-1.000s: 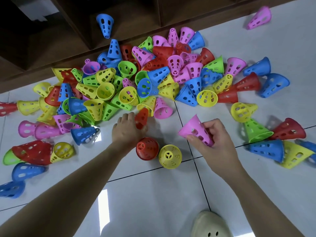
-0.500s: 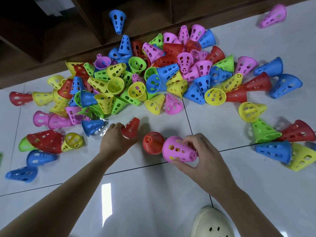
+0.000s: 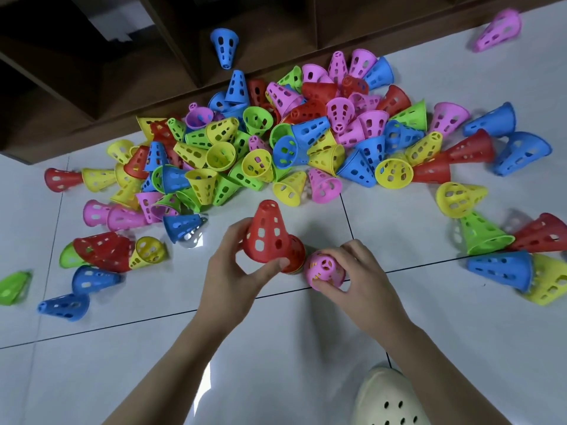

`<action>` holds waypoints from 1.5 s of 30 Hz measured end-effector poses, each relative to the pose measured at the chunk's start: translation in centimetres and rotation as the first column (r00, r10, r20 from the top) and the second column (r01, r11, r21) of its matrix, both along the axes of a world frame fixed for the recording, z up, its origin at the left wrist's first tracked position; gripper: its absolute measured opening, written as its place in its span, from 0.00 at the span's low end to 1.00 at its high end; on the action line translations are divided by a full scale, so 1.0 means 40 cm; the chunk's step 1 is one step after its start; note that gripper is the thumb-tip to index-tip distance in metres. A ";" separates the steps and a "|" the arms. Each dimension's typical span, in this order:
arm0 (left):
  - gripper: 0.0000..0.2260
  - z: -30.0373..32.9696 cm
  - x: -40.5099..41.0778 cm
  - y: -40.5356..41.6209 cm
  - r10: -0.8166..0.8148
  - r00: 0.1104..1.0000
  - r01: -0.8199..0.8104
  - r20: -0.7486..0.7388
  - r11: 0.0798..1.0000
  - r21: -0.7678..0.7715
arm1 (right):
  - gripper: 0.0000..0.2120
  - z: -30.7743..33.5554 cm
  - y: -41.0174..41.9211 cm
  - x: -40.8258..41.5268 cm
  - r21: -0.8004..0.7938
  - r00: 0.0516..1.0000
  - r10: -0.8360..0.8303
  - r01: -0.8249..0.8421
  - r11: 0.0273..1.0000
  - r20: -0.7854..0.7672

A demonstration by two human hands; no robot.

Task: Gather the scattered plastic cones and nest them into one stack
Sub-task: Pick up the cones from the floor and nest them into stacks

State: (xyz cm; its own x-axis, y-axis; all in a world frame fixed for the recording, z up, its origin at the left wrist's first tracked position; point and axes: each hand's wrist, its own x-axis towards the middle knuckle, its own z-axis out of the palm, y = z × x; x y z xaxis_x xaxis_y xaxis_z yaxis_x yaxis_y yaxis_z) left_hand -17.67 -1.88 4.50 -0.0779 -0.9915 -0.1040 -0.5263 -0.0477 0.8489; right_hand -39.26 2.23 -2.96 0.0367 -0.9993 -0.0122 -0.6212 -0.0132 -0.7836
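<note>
We hold a red cone [image 3: 267, 233] in the left hand [image 3: 236, 271], fingers clamped at its rim, above a standing red cone [image 3: 297, 254] on the floor [image 3: 276, 348]. The right hand [image 3: 352, 277] clasps the pink cone [image 3: 325, 269] beside it. Next: lower and nest, apex aligned.

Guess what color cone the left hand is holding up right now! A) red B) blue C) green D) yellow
A: the left hand grips a red cone by its wide rim, narrow end up, while the right hand holds a pink cone down on the white floor.
</note>
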 end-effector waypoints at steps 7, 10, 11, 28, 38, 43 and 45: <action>0.29 -0.048 -0.047 0.030 -0.061 0.998 0.061 0.029 0.998 0.019 | 0.20 -0.033 0.006 0.007 -0.007 1.000 0.028 -0.028 1.000 -0.005; 0.29 -0.081 -0.048 0.040 -0.050 0.998 0.048 0.039 0.998 0.037 | 0.20 -0.040 0.011 0.006 0.002 1.000 0.020 -0.020 1.000 0.002; 0.29 -0.091 -0.049 0.041 -0.036 0.998 0.035 0.043 0.999 0.041 | 0.21 -0.044 0.014 0.003 0.008 1.000 0.018 -0.018 1.000 0.002; 0.32 -0.163 0.014 0.002 -0.058 0.996 0.056 0.063 0.998 0.044 | 0.45 -0.076 0.001 -0.120 0.168 1.000 -0.023 0.022 0.986 0.000; 0.13 -0.126 -0.030 -0.284 0.134 0.989 -0.116 -0.067 0.969 0.219 | 0.32 -0.103 -0.113 -0.219 0.062 0.977 -0.186 0.193 0.979 -0.106; 0.06 -0.150 -0.145 -0.401 -0.133 0.989 0.102 0.070 0.936 0.338 | 0.29 -0.104 -0.185 -0.273 -0.084 0.947 -0.265 0.253 0.964 -0.180; 0.12 -0.167 -0.188 -0.430 -0.239 0.947 0.161 0.215 0.931 0.327 | 0.29 -0.106 -0.226 -0.296 -0.149 0.927 -0.327 0.303 0.941 -0.183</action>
